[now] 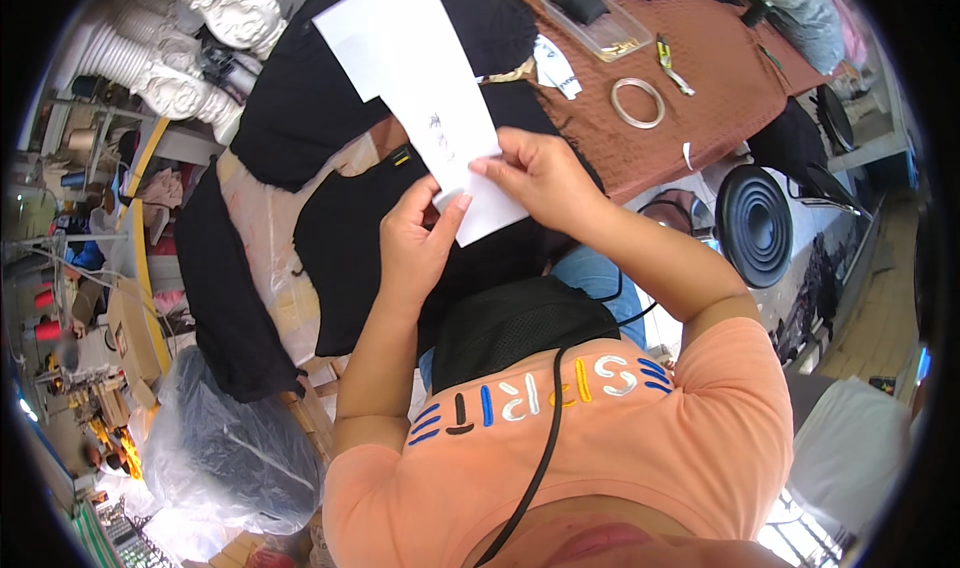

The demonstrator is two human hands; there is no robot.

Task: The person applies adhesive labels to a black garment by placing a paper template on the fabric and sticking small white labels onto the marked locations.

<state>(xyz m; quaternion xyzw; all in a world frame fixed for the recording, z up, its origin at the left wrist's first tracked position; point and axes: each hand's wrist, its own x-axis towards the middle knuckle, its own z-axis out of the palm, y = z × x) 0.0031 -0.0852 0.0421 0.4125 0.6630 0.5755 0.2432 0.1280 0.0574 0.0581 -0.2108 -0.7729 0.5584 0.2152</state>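
A long white paper pattern piece (418, 78) with a stepped edge and some dark handwriting slants up over the table, its near end between my hands. My left hand (418, 236) pinches its lower left edge between thumb and fingers. On the other edge, a little higher, my right hand (535, 176) grips it with the thumb on top. Beneath lies a black knitted garment (350, 253) with a small dark and yellow label (401, 157) at its neck. More black fabric (300, 118) is spread behind it, and a black sleeve-like piece (225, 278) hangs at the left edge.
On the brown quilted cloth (660, 138) at the right sit a clear plastic box (600, 28) with a black cushion, a yellow cutter (672, 65), a pale ring (637, 103) and a white printed card (556, 66). A round black stool (755, 226) stands right; wrapped bundles (230, 448) lie left.
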